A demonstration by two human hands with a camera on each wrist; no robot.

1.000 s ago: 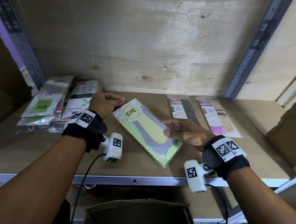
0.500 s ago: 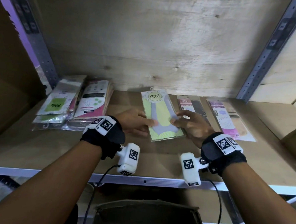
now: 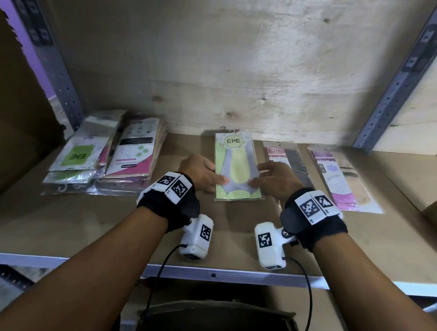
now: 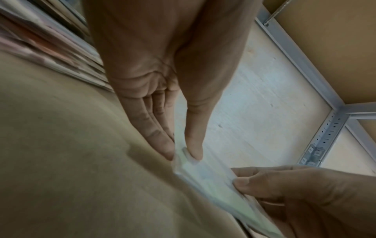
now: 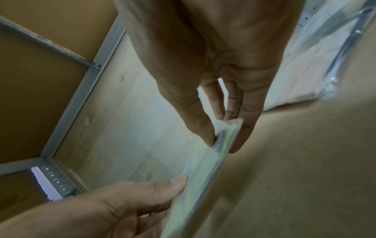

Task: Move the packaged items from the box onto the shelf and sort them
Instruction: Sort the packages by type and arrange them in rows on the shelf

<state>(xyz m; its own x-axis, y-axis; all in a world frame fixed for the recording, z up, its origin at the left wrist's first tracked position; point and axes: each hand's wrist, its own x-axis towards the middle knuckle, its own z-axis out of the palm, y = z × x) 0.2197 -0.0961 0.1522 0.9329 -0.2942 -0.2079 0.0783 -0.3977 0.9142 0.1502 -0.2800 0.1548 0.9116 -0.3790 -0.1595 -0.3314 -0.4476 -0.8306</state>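
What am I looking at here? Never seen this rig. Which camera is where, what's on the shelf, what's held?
No robot: a person with a camera on the head and one strapped to each wrist. The head view looks down at both hands; the wrist views look along the fingers.

The left hand and right hand each have a grip on one side edge of the green ENE packet, thumb on top, fingers underneath. It lies at the middle of the wooden shelf.

Left of it sits a stack of packets; right of it lie a pink packet and a purple packet. The box shows below the shelf.
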